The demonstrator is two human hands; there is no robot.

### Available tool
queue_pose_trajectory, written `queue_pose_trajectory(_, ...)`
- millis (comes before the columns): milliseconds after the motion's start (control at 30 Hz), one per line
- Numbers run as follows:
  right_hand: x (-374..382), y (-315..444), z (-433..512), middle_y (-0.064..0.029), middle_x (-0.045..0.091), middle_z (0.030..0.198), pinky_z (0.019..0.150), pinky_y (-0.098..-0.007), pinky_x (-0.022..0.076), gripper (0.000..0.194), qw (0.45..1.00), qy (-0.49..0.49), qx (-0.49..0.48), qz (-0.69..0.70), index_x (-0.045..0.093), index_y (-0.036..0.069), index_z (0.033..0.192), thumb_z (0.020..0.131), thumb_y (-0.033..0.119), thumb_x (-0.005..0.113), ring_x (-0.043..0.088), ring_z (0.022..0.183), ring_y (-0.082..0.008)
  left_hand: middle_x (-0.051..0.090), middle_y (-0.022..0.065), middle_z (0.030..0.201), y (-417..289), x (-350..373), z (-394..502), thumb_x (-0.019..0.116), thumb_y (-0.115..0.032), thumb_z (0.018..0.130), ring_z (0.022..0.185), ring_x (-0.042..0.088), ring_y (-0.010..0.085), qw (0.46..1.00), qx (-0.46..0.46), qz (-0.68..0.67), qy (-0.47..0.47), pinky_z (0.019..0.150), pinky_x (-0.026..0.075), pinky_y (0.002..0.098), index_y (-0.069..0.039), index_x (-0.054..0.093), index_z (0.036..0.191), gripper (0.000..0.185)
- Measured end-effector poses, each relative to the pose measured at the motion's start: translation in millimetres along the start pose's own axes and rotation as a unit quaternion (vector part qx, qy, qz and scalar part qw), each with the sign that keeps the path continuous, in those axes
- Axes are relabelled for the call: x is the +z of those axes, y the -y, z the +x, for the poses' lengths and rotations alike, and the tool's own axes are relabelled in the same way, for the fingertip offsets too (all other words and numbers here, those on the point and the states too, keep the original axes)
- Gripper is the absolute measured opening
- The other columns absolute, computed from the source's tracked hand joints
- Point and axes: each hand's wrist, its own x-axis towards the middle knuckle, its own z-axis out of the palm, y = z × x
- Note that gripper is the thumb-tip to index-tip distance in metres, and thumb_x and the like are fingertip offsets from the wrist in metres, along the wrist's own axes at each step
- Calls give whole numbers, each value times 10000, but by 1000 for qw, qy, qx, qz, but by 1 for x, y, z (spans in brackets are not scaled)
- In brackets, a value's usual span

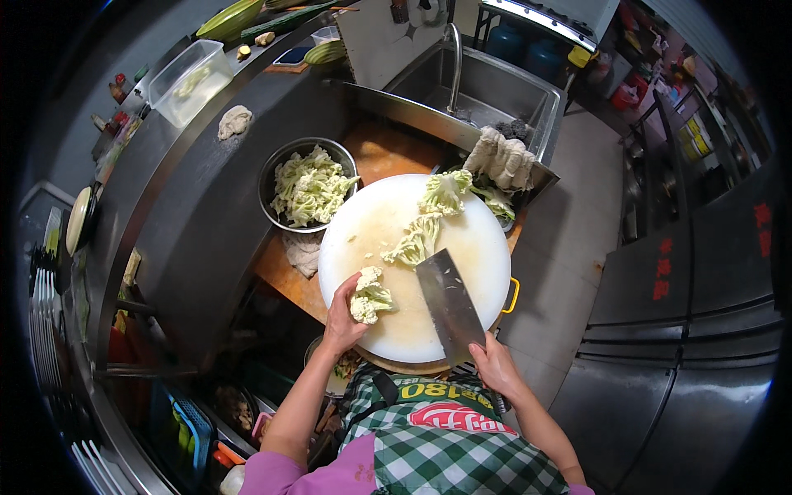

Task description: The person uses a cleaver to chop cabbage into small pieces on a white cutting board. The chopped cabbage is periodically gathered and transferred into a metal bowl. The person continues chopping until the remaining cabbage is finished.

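My left hand (pixel 346 322) grips a cauliflower piece (pixel 370 297) at the left front of a round white cutting board (pixel 470 247). A Chinese cleaver (pixel 447 303) is in my right hand (pixel 494 364), its broad blade over the board's right front part. Beyond the blade lie a cut cauliflower floret (pixel 416 241) and, near the far edge, a larger cauliflower chunk (pixel 445 193). Small crumbs are scattered on the board. Left of it, a metal bowl (pixel 265 201) holds many cut cauliflower florets (pixel 309 185).
A steel sink (pixel 495 68) with a faucet (pixel 456 68) stands beyond the board, a cloth (pixel 502 159) over its rim. Another cloth (pixel 303 252) lies below the bowl. A yellow handle (pixel 512 296) sticks out at the board's right. A clear plastic container (pixel 192 80) sits on the left ledge.
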Motion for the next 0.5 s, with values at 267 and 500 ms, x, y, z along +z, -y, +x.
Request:
queue_pose_trajectory(267, 6, -9, -31, -257, 607, 685, 571, -524, 459, 201, 966, -89, -166, -179, 478, 16, 962, 931, 201, 552, 605, 673, -460, 424, 185, 1248, -7, -4, -4, 646, 45, 647, 1175, 457, 355, 982, 65, 178, -25, 1022, 382, 401, -28, 403, 1284, 686)
queue_pose_trajectory(500, 14, -4, -26, -251, 598, 661, 572, -523, 463, 203, 960, -74, -188, -194, 481, 21, 951, 927, 207, 559, 602, 654, -455, 465, 198, 1294, 5, -4, -3, 610, 52, 662, 1200, 462, 376, 991, 78, 103, -47, 1033, 374, 422, -36, 437, 1223, 594)
